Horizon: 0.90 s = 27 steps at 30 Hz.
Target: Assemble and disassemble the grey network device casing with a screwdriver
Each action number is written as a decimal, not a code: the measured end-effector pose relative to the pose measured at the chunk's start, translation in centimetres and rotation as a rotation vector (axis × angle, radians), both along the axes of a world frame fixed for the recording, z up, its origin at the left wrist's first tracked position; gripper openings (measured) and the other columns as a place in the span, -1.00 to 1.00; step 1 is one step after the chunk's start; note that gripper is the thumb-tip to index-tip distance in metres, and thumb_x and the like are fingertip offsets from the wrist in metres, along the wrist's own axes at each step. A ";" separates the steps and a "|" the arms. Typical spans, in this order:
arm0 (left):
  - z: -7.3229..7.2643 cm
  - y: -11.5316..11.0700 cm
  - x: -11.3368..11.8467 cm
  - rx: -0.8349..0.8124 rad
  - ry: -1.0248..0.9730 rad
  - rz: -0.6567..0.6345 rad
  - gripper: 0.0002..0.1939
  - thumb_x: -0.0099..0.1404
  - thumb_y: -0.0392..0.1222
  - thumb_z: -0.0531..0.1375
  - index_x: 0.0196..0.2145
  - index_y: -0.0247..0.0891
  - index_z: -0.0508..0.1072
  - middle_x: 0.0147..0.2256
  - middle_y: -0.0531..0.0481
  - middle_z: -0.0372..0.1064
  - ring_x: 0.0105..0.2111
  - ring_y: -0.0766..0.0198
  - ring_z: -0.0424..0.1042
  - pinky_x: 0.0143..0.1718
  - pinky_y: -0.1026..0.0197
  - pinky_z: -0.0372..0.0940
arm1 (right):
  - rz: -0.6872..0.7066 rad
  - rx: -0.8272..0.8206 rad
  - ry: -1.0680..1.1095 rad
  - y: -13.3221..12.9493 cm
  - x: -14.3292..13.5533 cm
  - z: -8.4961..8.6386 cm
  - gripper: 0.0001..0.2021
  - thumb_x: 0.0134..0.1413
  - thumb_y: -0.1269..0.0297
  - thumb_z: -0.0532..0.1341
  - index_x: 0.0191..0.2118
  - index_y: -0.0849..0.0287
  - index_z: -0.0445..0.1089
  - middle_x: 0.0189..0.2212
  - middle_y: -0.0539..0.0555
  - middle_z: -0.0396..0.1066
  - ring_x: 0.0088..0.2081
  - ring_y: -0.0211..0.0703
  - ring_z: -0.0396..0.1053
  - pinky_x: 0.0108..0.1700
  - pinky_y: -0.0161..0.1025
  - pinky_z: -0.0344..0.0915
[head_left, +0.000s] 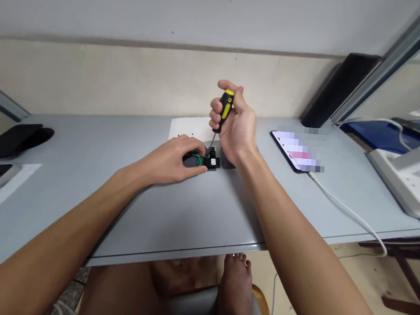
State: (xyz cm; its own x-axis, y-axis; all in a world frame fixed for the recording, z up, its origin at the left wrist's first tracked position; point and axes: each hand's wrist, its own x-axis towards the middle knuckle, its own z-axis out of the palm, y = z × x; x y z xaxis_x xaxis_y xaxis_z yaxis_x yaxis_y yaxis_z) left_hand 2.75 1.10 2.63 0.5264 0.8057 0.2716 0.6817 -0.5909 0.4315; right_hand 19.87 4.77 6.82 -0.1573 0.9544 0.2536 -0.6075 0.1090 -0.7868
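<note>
My right hand [240,123] is wrapped round the black and yellow handle of a screwdriver [225,111]. The tool tilts slightly, and its thin shaft points down at a small device with a green circuit board [200,160] and black parts. On the table, my left hand [175,159] grips this device from its left side, thumb in front and fingers behind. The tip seems to meet the board, but the exact contact is too small to tell. Beside the device, partly hidden by my right wrist, lies a dark grey flat piece [227,160]. White paper [186,126] lies behind.
A phone [294,152] with a lit screen and a white cable lies to the right. Farther right is a white power strip [407,185]. A black cylinder-like object [337,90] leans at the back right. Black items [11,139] lie at the left. The table's front edge runs below my forearms.
</note>
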 end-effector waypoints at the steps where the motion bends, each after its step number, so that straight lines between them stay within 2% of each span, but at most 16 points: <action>1: 0.1 0.0 0.0 0.000 0.004 -0.007 -0.72 0.31 0.09 0.25 -0.16 -0.13 0.49 -0.08 -0.08 0.57 -0.05 -0.04 0.49 0.07 -0.12 0.35 | -0.019 -0.013 -0.012 0.1 0.0 0.0 -0.56 0.45 -0.24 0.02 -0.24 0.03 0.28 -0.55 -0.12 0.15 -0.57 -0.30 0.10 -0.51 -0.30 0.10; 3: 0.2 0.0 0.0 0.000 0.012 -0.019 -0.73 0.32 0.08 0.24 -0.16 -0.13 0.51 -0.08 -0.06 0.57 -0.04 -0.03 0.50 0.08 -0.11 0.34 | -0.035 -0.033 -0.040 0.3 0.1 0.0 -0.49 0.33 -0.35 0.12 -0.34 0.02 0.18 -0.56 -0.13 0.13 -0.59 -0.31 0.06 -0.52 -0.28 0.09; 6: 0.3 -0.1 0.0 0.001 0.026 -0.034 -0.74 0.35 0.08 0.24 -0.15 -0.12 0.53 -0.05 -0.06 0.58 0.00 -0.03 0.49 0.13 -0.12 0.33 | -0.026 -0.047 -0.040 0.4 0.3 0.1 -0.47 0.30 -0.32 0.18 -0.39 0.03 0.11 -0.55 -0.12 0.17 -0.57 -0.32 0.08 -0.51 -0.29 0.11; 11: 0.1 0.0 -0.1 0.007 0.029 -0.035 -0.74 0.36 0.08 0.24 -0.14 -0.12 0.54 -0.02 -0.06 0.58 0.01 -0.04 0.49 0.14 -0.14 0.33 | 0.028 -0.036 -0.008 0.5 0.7 0.2 -0.51 0.36 -0.25 0.17 -0.36 0.09 0.29 -0.45 -0.06 0.31 -0.44 -0.31 0.26 -0.38 -0.31 0.24; 18: 0.0 0.1 0.0 0.017 0.022 -0.037 -0.75 0.34 0.08 0.24 -0.17 -0.12 0.52 -0.05 -0.07 0.59 -0.01 -0.04 0.49 0.11 -0.13 0.34 | 0.057 -0.030 0.048 1.1 1.0 -0.5 -0.47 0.44 -0.27 0.00 -0.31 0.08 0.32 -0.52 -0.10 0.18 -0.50 -0.32 0.14 -0.42 -0.32 0.18; 21: 0.0 0.1 0.0 0.013 0.009 -0.033 -0.75 0.33 0.08 0.24 -0.17 -0.11 0.52 -0.06 -0.06 0.59 -0.01 -0.04 0.49 0.11 -0.12 0.34 | 0.019 -0.036 0.062 1.1 0.9 -0.7 -0.49 0.36 -0.34 0.08 -0.27 0.04 0.30 -0.54 -0.12 0.14 -0.53 -0.29 0.12 -0.45 -0.29 0.15; 23: 0.1 0.0 0.0 0.000 0.002 -0.033 -0.75 0.32 0.07 0.25 -0.17 -0.11 0.51 -0.06 -0.05 0.59 -0.01 -0.03 0.49 0.12 -0.11 0.34 | -0.034 -0.057 0.016 1.0 0.7 -0.6 -0.48 0.26 -0.38 0.17 -0.32 0.02 0.23 -0.56 -0.13 0.10 -0.54 -0.27 0.11 -0.46 -0.27 0.15; 25: 0.2 0.0 0.0 -0.010 -0.005 -0.031 -0.75 0.32 0.07 0.25 -0.17 -0.10 0.51 -0.06 -0.05 0.58 -0.01 -0.02 0.49 0.12 -0.10 0.34 | -0.066 -0.072 -0.028 1.0 0.7 -0.5 -0.45 0.21 -0.38 0.23 -0.38 0.02 0.15 -0.57 -0.13 0.09 -0.54 -0.27 0.12 -0.47 -0.26 0.17; 27: 0.2 -0.1 0.0 -0.013 -0.007 -0.024 -0.75 0.32 0.07 0.25 -0.16 -0.10 0.51 -0.05 -0.05 0.58 0.00 -0.03 0.49 0.12 -0.11 0.34 | -0.064 -0.060 -0.026 0.9 0.7 -0.4 -0.45 0.21 -0.33 0.28 -0.40 0.03 0.14 -0.54 -0.10 0.15 -0.52 -0.27 0.17 -0.45 -0.27 0.20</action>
